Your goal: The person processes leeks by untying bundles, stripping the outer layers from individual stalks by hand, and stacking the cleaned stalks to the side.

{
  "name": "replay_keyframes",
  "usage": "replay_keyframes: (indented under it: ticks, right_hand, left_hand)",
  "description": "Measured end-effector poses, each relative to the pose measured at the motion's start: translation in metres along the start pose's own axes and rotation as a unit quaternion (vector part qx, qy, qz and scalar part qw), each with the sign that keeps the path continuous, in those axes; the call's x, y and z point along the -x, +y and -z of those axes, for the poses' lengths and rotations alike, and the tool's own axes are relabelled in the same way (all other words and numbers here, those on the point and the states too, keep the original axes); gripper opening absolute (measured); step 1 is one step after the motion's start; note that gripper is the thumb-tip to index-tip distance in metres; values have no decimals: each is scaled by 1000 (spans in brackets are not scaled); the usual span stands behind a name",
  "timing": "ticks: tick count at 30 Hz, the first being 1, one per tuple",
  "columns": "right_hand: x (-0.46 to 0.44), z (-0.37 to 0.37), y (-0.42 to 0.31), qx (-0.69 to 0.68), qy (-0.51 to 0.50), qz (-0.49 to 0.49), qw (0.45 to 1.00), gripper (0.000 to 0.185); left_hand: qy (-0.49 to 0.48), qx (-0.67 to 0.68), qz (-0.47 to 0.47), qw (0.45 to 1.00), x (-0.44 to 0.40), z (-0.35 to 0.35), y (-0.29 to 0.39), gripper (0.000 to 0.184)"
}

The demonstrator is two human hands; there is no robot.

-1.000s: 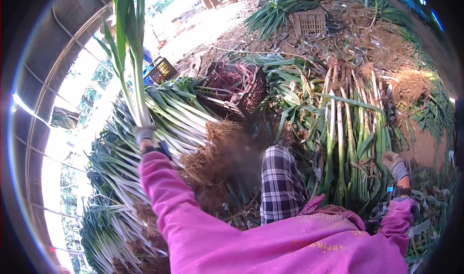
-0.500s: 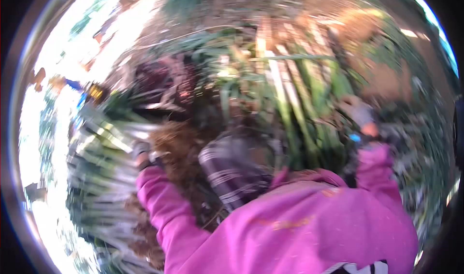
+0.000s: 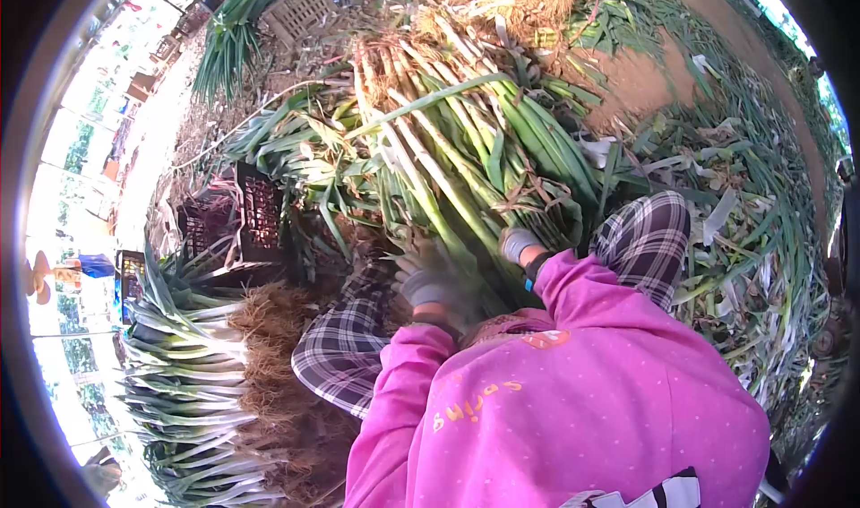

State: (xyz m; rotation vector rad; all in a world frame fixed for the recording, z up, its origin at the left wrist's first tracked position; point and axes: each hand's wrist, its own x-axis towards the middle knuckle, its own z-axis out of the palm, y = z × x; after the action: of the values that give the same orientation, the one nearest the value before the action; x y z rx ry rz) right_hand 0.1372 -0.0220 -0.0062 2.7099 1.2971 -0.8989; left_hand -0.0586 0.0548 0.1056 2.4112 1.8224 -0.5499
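Observation:
Between my knees lies a pile of untrimmed leeks, with roots at the far end and green leaves toward me. My left hand, in a grey glove, is at the leaf ends on the left of the pile. It is smeared by motion, so its grip does not show clearly. My right hand, gloved too, is closed around a leek at the near end of the pile. Blurred green leaves lie between the two hands.
Cleaned leeks are stacked at the left, their brown roots facing me. A dark plastic crate stands behind them. Leaf scraps cover the ground at right. Farther back are a pale crate and more leeks.
My left hand has moved from the stacked leeks at left to the pile in front. My right hand has come inward from the pile's right side. The head view has shifted.

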Motion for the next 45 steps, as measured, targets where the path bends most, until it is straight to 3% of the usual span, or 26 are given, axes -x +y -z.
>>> replay_keyframes:
  ticks: [2,3,4,5,7,9,12,17,22,25,29,30,34,36,38,40,43,44,45]
  right_hand:
    - [17,-4,-10,2,-40,-43,998,27]
    - [51,29,-30,27,-17,-39,999,39]
    - [79,60,-45,51,7,-35,998,53]
    - [63,43,-41,56,-53,-42,996,70]
    - [44,27,-33,-14,-58,-63,996,69]
    - [46,43,-29,-90,-86,-61,990,65]
    - [46,69,-25,-177,-84,-56,979,65]
    - [28,76,-27,-203,-82,2,976,79]
    - [36,82,-18,-202,-103,7,974,77]
    - [40,88,-23,-185,-126,-16,974,77]
    - [46,85,-20,-189,-124,-8,974,79]
    - [46,84,-19,-190,-122,-8,974,80]
    - [42,77,-16,-187,-118,-2,975,82]
    - [41,71,-13,-187,-107,-1,976,83]
    - [40,69,-12,-189,-103,4,976,81]
    - [38,70,-10,-199,-103,6,975,78]
    - [32,79,-9,-225,-113,5,968,72]
    - [35,88,-11,-230,-118,5,966,70]
    - [35,93,-13,-233,-123,6,965,68]
  left_hand:
    - [-32,38,25,998,-35,-37,-15,71]
    - [-24,82,26,996,-37,-39,-19,70]
    - [-55,88,-40,994,-26,-11,-20,70]
    - [-87,94,-106,986,-1,45,-22,70]
    - [-136,75,-237,959,24,79,-29,66]
    - [-101,2,-339,935,70,99,-38,69]
    - [-284,148,-237,917,95,79,-47,74]
    - [-256,134,-270,919,98,115,-24,71]
    - [-166,125,-266,941,63,131,-8,62]
    - [-139,150,-245,948,24,140,7,52]
    - [-109,76,-237,962,-40,133,24,77]
    - [-129,61,-227,963,-55,140,31,73]
    - [-61,81,-206,973,-110,146,42,57]
    - [-87,82,-186,975,-141,147,46,58]
    - [-58,55,-244,966,-170,121,41,60]
    - [-34,41,-289,956,-135,132,32,63]
    - [-148,55,-306,939,-29,173,12,88]
    - [-110,44,-308,944,-19,107,-10,83]
    - [-96,6,-332,938,14,106,-13,75]
